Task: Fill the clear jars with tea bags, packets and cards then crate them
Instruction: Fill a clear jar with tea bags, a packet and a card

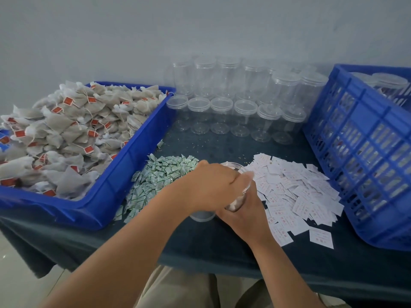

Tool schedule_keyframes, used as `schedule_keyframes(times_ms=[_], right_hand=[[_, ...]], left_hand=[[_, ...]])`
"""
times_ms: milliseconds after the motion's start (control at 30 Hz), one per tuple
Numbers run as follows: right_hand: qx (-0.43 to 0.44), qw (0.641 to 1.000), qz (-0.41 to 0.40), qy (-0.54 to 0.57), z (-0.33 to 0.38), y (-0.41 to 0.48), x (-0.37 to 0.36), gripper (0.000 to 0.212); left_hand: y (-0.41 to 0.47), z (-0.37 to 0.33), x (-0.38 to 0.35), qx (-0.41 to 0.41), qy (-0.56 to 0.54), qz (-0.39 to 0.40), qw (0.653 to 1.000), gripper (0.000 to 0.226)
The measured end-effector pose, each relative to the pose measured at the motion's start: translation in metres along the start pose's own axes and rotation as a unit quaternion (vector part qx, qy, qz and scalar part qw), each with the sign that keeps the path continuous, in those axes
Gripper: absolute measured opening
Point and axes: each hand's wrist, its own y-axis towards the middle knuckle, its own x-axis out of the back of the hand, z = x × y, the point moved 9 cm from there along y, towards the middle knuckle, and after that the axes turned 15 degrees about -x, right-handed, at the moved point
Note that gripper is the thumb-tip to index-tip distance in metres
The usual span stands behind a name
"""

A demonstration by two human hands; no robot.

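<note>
A clear jar stands tilted at the table's front middle, between the two loose piles, with pale tea bags showing inside it. My right hand grips its lower body from the near side. My left hand lies over the jar's mouth with its fingertips hidden at the rim. A clear lid lies on the cloth just under my left wrist. Tea bags with red tags are heaped in the blue tray on the left. Green packets and white cards lie in piles either side of the jar.
Empty clear jars, some lidded, stand in rows at the back against the wall. A blue slatted crate on the right holds lidded jars. The dark tablecloth ends at the near edge above my knees.
</note>
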Motion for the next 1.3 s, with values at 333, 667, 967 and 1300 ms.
schedule_keyframes(times_ms=[333,667,967,1300], right_hand=[[-0.007,1.000,-0.009,0.016,0.000,-0.003,0.004,0.088],[-0.008,1.000,-0.016,0.026,0.002,-0.005,0.007,0.093],[-0.012,0.999,-0.018,0.023,0.001,-0.006,0.005,0.094],[-0.002,1.000,-0.022,0.017,0.005,-0.005,0.006,0.093]], left_hand=[[-0.031,0.016,0.025,-0.006,-0.054,-0.265,0.963,0.037],[-0.117,0.178,-0.031,0.308,0.057,-0.144,0.939,0.035],[-0.133,0.176,-0.014,0.247,-0.015,-0.383,0.890,0.016],[-0.096,0.057,0.063,0.029,-0.121,-0.439,0.890,0.003]])
